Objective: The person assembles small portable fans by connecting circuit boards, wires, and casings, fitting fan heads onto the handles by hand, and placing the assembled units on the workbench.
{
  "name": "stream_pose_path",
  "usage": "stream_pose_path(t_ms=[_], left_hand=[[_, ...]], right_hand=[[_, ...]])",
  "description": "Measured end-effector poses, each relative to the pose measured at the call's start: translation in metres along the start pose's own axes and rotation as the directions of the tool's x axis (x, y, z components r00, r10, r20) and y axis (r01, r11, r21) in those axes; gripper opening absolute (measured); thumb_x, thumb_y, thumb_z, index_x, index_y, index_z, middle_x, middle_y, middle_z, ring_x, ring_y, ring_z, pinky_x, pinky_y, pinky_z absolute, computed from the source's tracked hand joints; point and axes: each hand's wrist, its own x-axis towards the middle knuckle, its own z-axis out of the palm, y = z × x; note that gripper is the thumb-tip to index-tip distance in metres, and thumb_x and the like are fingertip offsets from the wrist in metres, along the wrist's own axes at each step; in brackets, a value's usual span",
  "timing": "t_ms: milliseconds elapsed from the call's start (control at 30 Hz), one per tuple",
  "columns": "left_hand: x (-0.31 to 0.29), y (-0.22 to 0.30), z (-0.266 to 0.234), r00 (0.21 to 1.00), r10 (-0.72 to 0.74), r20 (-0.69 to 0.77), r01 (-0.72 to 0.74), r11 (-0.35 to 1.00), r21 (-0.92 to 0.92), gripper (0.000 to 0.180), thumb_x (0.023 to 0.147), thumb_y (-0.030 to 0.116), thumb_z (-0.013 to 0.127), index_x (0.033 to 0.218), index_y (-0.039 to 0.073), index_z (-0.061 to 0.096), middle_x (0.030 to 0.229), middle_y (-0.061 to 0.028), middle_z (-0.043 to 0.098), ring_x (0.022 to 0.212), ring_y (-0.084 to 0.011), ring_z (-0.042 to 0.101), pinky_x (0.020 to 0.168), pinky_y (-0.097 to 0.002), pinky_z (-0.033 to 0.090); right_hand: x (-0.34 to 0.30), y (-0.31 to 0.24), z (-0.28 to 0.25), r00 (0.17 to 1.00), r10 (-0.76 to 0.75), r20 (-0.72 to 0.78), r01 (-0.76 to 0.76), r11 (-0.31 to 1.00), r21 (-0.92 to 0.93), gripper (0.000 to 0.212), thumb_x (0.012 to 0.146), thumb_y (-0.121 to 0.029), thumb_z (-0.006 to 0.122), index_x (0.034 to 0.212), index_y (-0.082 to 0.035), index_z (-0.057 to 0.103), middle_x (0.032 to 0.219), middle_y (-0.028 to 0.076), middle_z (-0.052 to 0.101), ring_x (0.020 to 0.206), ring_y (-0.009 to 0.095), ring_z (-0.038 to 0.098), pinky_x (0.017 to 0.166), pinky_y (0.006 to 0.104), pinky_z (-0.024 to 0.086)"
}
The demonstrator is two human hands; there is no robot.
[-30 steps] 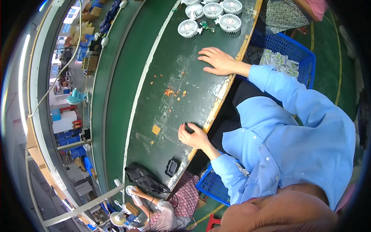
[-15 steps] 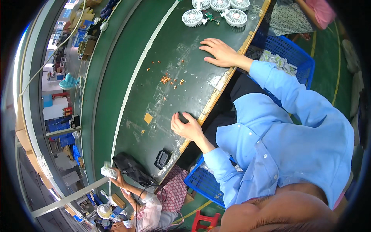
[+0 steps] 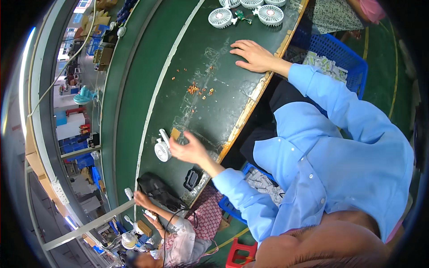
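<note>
My left hand (image 3: 192,150) reaches over the dark green worktop (image 3: 210,116), fingers apart. Its fingertips are right beside a white handheld fan (image 3: 162,150) with a round grille and a short handle; whether they touch it I cannot tell. Near the wooden table edge, my right hand (image 3: 254,56) lies flat with fingers spread, holding nothing. Between the hands sits a loose cluster of small copper-coloured pieces (image 3: 193,89). A small tan square (image 3: 175,134) lies by the fan, partly behind my left fingers.
Several white fans (image 3: 270,15) and a green circuit board (image 3: 242,17) lie at the top. A black case (image 3: 192,179) and black bag (image 3: 156,190) lie toward a co-worker's hand (image 3: 143,200). Blue baskets (image 3: 357,71) and a red stool (image 3: 241,253) stand beside the table.
A white fan now lies on the worktop near my left hand, which has moved left toward it. The co-worker's hand, which held a fan, has drawn back. My right hand stays put.
</note>
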Motion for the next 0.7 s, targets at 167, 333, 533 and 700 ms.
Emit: stream_pose_path(t_ms=[167,333,533,700], left_hand=[[0.049,-0.075,0.014,0.924,-0.371,0.089,0.336,0.902,0.271,0.097,0.073,0.067,0.072,0.143,0.006,0.043,0.144,-0.0215,0.043,0.129,-0.0425,0.043,0.101,-0.0565,0.041],[0.067,-0.116,0.022,0.87,-0.414,0.269,0.436,0.899,-0.025,0.09,0.074,0.065,0.073,0.135,0.002,0.054,0.134,-0.0296,0.049,0.125,-0.0416,0.049,0.106,-0.0467,0.041],[0.063,-0.046,-0.008,0.991,-0.06,0.122,0.065,0.997,-0.038,0.067,0.07,0.043,0.085,0.12,0.004,0.065,0.122,-0.0201,0.056,0.11,-0.0379,0.059,0.095,-0.0469,0.049],[0.057,0.06,-0.068,0.955,0.292,-0.047,-0.292,0.909,-0.298,0.065,0.069,0.032,0.088,0.121,0.002,0.064,0.118,-0.017,0.056,0.107,-0.0346,0.06,0.092,-0.0462,0.05]], right_hand=[[-0.003,0.005,0.001,1.0,0.018,-0.01,-0.018,1.0,-0.012,0.044,0.093,-0.032,0.06,0.129,-0.006,0.057,0.138,0.013,0.05,0.134,0.031,0.041,0.113,0.0439,0.033],[0.0,0.002,0.0,1.0,0.025,-0.018,-0.025,0.999,0.021,0.044,0.092,-0.031,0.061,0.128,-0.006,0.058,0.137,0.013,0.051,0.133,0.031,0.042,0.113,0.0436,0.033],[-0.019,-0.022,-0.011,0.986,0.057,-0.157,-0.009,0.958,0.286,0.041,0.09,-0.027,0.062,0.124,-0.004,0.058,0.13,0.012,0.056,0.126,0.031,0.048,0.108,0.0425,0.038],[-0.041,-0.09,-0.04,0.996,0.09,0.028,-0.087,0.764,0.639,0.073,0.085,-0.041,0.071,0.14,-0.003,0.041,0.137,0.021,0.048,0.13,0.037,0.045,0.11,0.0438,0.036]])
